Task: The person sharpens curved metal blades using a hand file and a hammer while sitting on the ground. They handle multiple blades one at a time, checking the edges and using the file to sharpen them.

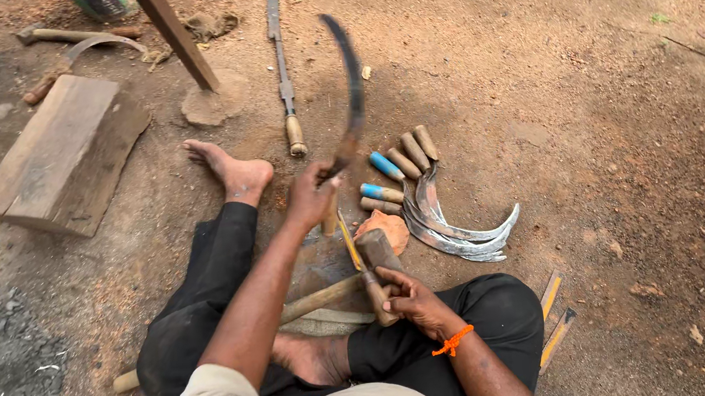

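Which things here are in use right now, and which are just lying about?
In use: sickle in the left hand; hammer in the right hand.

Lying about: finished sickles, wooden plank, long blade, yellow-handled files.

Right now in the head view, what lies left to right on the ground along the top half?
Wooden plank → bare foot → long tool with a wooden handle → curved blade held up in the left hand → pile of sickles.
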